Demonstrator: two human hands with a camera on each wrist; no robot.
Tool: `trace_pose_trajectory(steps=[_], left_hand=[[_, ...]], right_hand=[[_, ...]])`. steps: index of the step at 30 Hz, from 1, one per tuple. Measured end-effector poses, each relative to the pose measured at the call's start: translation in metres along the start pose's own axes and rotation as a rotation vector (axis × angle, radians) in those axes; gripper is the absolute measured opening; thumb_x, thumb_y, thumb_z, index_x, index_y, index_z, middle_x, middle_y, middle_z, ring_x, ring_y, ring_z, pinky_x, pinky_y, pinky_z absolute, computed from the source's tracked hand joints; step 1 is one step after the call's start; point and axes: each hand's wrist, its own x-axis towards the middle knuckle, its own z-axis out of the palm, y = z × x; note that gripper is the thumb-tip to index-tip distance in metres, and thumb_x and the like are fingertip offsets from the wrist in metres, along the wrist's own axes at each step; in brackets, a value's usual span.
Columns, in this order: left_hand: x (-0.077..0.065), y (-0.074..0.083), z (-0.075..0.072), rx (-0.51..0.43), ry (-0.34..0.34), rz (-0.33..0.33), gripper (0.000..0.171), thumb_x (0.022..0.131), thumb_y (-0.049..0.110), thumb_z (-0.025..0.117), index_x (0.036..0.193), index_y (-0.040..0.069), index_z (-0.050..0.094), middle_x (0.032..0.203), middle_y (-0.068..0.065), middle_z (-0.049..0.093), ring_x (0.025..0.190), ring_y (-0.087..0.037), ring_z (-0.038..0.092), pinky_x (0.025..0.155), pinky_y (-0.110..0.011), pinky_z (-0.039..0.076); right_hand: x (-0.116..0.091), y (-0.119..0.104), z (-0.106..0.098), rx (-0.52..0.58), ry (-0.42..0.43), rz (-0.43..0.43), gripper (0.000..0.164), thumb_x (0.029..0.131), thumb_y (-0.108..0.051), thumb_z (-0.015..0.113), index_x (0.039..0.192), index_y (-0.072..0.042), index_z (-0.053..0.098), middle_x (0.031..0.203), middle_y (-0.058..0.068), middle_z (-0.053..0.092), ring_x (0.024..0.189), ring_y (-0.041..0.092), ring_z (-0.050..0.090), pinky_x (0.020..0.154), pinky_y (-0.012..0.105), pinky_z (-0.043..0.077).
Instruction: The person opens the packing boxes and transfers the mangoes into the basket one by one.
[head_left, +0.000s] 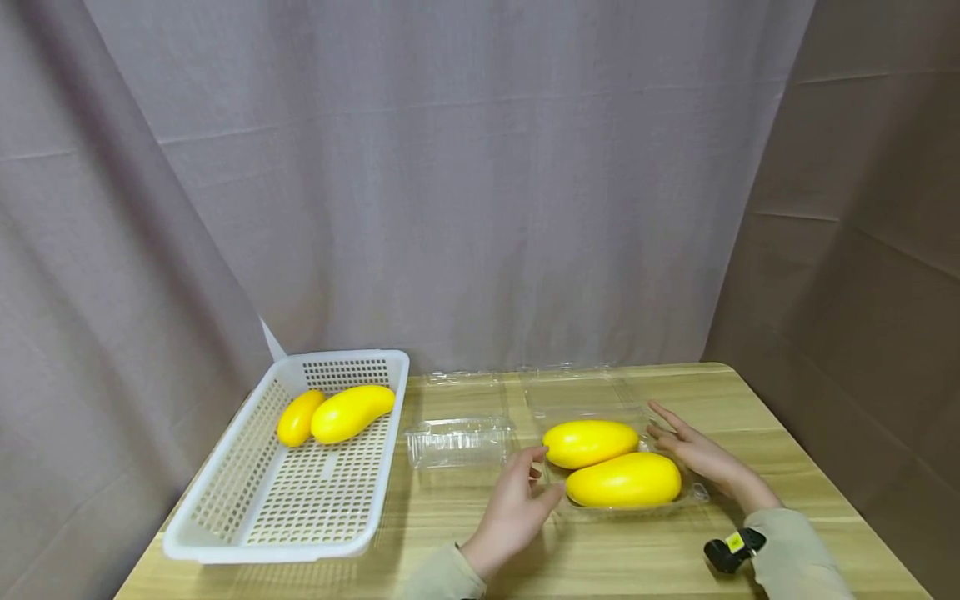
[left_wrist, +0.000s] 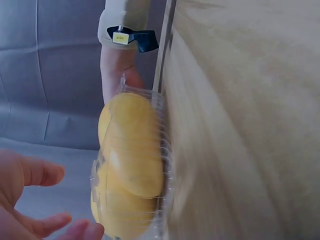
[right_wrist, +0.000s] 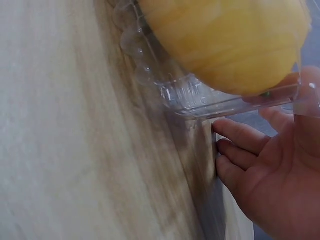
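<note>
Two yellow mangoes, a rear one (head_left: pixel 590 443) and a front one (head_left: pixel 624 481), lie side by side in a clear plastic clamshell container (left_wrist: pixel 167 185). Its transparent lid (head_left: pixel 577 392) is folded back toward the curtain. At the container's left end is my left hand (head_left: pixel 513 508), fingers loosely bent and holding nothing. In the left wrist view its fingertips (left_wrist: pixel 52 174) are spread beside the container. My right hand (head_left: pixel 708 461) is at the right end with extended fingers. The right wrist view shows its thumb side against the clear wall; whether it presses there I cannot tell.
A white perforated basket (head_left: pixel 375 492) stands on the left with a small orange-yellow mango (head_left: pixel 300 418) and a larger yellow mango (head_left: pixel 352 414) inside. Between basket and filled container sits another clear clamshell (head_left: pixel 459 443), lid folded back. A grey curtain (head_left: pixel 450 208) hangs behind the wooden table (head_left: pixel 600 558).
</note>
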Motion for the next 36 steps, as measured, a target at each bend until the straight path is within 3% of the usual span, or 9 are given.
trace_pose_trajectory(steps=[7, 12, 25, 36], left_hand=[[0.014, 0.012, 0.003, 0.165, -0.043, 0.103, 0.047, 0.094, 0.024, 0.071, 0.135, 0.006, 0.058, 0.129, -0.008, 0.058, 0.113, -0.025, 0.058, 0.095, -0.034, 0.049], [0.027, 0.014, 0.007, 0.226, -0.069, 0.100, 0.045, 0.094, 0.024, 0.070, 0.134, 0.006, 0.059, 0.133, -0.008, 0.056, 0.124, -0.024, 0.054, 0.105, -0.040, 0.045], [0.052, 0.002, 0.020, 0.324, -0.096, 0.096, 0.055, 0.094, 0.021, 0.069, 0.143, 0.005, 0.050, 0.140, -0.010, 0.050, 0.129, -0.025, 0.049, 0.108, -0.040, 0.043], [0.065, 0.003, 0.030, 0.573, -0.099, 0.061, 0.062, 0.097, 0.048, 0.063, 0.144, 0.011, 0.051, 0.141, -0.008, 0.053, 0.128, -0.024, 0.052, 0.106, -0.039, 0.045]], right_hand=[[-0.001, 0.001, 0.000, 0.015, -0.002, 0.003, 0.074, 0.108, -0.023, 0.046, 0.162, -0.009, -0.003, 0.156, 0.039, 0.017, 0.138, 0.057, 0.031, 0.108, 0.073, 0.024], [0.001, 0.003, 0.002, 0.024, 0.002, -0.003, 0.075, 0.107, -0.025, 0.048, 0.162, -0.010, -0.002, 0.156, 0.040, 0.018, 0.135, 0.057, 0.037, 0.107, 0.074, 0.024], [-0.001, 0.004, 0.002, 0.022, 0.021, -0.002, 0.075, 0.106, -0.025, 0.049, 0.163, -0.012, 0.001, 0.157, 0.037, 0.021, 0.139, 0.056, 0.030, 0.108, 0.074, 0.022], [0.000, 0.006, 0.003, 0.025, 0.024, -0.004, 0.075, 0.106, -0.025, 0.049, 0.163, -0.012, 0.002, 0.157, 0.035, 0.021, 0.142, 0.055, 0.024, 0.109, 0.074, 0.020]])
